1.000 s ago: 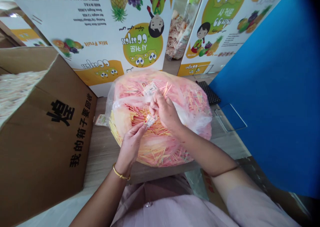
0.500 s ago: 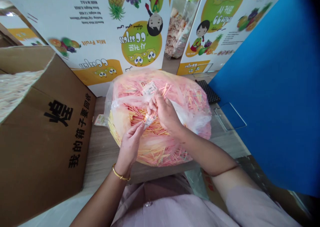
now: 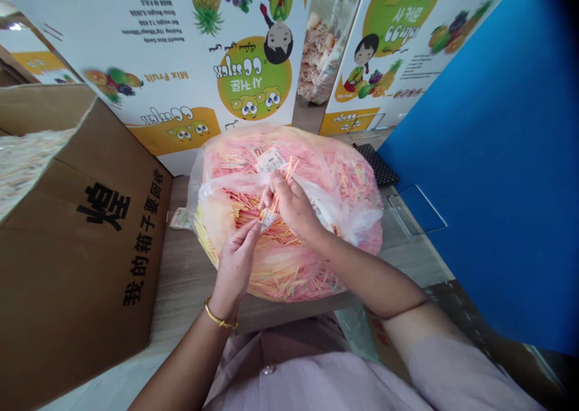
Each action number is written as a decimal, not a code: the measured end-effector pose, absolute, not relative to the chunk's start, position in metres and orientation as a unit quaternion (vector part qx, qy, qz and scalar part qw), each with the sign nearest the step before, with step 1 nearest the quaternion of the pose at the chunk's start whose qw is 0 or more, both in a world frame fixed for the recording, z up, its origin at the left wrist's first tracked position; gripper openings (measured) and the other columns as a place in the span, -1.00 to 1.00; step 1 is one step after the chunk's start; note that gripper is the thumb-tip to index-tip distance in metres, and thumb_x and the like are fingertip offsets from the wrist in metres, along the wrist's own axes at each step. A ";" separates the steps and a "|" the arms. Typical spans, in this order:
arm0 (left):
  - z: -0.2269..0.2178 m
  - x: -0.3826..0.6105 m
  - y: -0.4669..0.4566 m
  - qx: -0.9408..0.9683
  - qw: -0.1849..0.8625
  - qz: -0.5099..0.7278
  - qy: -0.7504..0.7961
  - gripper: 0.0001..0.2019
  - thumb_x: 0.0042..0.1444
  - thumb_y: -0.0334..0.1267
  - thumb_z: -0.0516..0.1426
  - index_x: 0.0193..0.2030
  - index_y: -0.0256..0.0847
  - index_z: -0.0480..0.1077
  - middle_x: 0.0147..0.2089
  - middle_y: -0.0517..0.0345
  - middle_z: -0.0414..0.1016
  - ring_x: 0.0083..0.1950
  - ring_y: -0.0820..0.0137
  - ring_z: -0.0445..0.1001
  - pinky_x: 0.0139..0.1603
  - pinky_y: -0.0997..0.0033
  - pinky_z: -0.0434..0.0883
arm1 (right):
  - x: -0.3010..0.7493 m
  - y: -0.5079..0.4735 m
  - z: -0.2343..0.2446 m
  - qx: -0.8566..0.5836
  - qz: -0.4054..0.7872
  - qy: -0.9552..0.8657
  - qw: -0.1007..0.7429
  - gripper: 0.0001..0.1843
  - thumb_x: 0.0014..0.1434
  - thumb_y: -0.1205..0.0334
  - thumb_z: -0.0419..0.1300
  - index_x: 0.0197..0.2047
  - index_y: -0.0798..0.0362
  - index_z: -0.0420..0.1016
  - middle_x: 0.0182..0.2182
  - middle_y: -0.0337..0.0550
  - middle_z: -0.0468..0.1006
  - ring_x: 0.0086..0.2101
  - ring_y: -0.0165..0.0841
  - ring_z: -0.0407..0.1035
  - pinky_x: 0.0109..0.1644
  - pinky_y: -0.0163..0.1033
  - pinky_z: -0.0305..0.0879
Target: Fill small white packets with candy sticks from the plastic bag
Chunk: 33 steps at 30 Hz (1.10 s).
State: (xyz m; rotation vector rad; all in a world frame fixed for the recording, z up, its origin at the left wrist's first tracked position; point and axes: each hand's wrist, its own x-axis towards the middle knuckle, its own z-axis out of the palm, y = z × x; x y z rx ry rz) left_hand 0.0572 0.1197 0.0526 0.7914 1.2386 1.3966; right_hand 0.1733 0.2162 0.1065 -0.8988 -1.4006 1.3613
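Observation:
A big clear plastic bag (image 3: 348,218) full of thin pink, orange and yellow candy sticks lies on the wooden table (image 3: 185,278) in front of me. My left hand (image 3: 235,260) pinches the lower end of a small clear packet (image 3: 268,219). Just above it, my right hand (image 3: 294,206) is closed on a few sticks (image 3: 281,182) that reach into the packet. Both hands meet over the open top of the bag. A small printed label (image 3: 270,159) lies on the sticks just beyond my fingers.
A large brown cardboard box (image 3: 85,242) stands at the left. White printed fruit-candy cartons (image 3: 181,55) wall off the back, with another filled bag (image 3: 319,55) between them. A blue panel (image 3: 488,158) closes the right. A black mat (image 3: 380,167) and clear holder (image 3: 416,212) lie beside the bag.
My right hand has lifted a few sticks and brought them to the packet that my left hand holds. Both hands have shifted slightly left.

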 end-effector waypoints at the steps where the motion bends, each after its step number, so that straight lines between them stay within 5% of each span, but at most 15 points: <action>1: 0.053 0.058 0.120 0.330 0.529 0.585 0.519 -0.67 0.18 -0.01 0.30 -0.02 -0.16 0.64 0.06 0.03 0.67 0.15 0.19 0.55 0.33 0.15 0.34 | 0.173 0.214 0.108 -0.368 0.555 -0.580 0.469 -0.40 0.39 -0.33 -0.06 -0.46 -0.04 0.25 -0.56 -0.27 0.42 -0.44 -0.41 0.41 -0.22 -0.28 0.39; 8: 0.064 0.059 0.124 0.249 0.591 0.613 0.462 -0.72 0.07 -0.07 0.38 -0.16 -0.20 0.65 0.01 0.01 0.68 0.17 0.18 0.56 0.32 0.13 0.39 | 0.179 0.223 0.106 -0.333 0.556 -0.628 0.430 -0.36 0.42 -0.28 -0.09 -0.46 -0.03 0.45 -0.35 -0.15 0.64 -0.10 -0.33 0.51 0.17 -0.18 0.33; 16: 0.065 0.060 0.126 0.259 0.595 0.607 0.458 -0.71 0.07 -0.09 0.38 -0.14 -0.22 0.65 -0.02 0.02 0.69 0.11 0.21 0.59 0.33 0.14 0.39 | 0.177 0.231 0.101 -0.345 0.669 -0.526 0.396 -0.47 0.41 -0.18 0.01 -0.37 0.02 0.50 -0.45 -0.14 0.62 -0.32 -0.32 0.53 -0.14 -0.21 0.46; 23: 0.070 0.051 0.131 0.215 0.629 0.604 0.440 -0.72 0.08 -0.13 0.38 -0.11 -0.20 0.62 0.08 -0.01 0.66 0.23 0.12 0.54 0.26 0.11 0.49 | 0.184 0.231 0.108 -0.274 0.626 -0.645 0.341 -0.44 0.47 -0.11 -0.05 -0.33 0.05 0.59 -0.29 -0.16 0.65 -0.29 -0.41 0.49 -0.06 -0.28 0.41; 27: 0.072 0.050 0.130 0.193 0.648 0.594 0.436 -0.74 0.11 -0.14 0.37 -0.09 -0.19 0.60 0.07 0.02 0.66 0.17 0.16 0.58 0.24 0.09 0.51 | 0.192 0.240 0.101 -0.308 0.562 -0.701 0.312 -0.60 0.44 0.01 0.07 -0.22 0.05 0.65 -0.18 -0.12 0.68 -0.14 -0.36 0.52 0.06 -0.24 0.36; 33: 0.073 0.061 0.130 0.242 0.654 0.573 0.430 -0.63 0.05 -0.16 0.41 0.01 -0.15 0.59 0.15 0.02 0.62 0.22 0.14 0.54 0.25 0.15 0.48 | 0.189 0.241 0.099 -0.359 0.545 -0.696 0.299 -0.60 0.41 -0.04 0.11 -0.19 0.05 0.64 -0.18 -0.07 0.69 -0.21 -0.32 0.56 -0.10 -0.23 0.42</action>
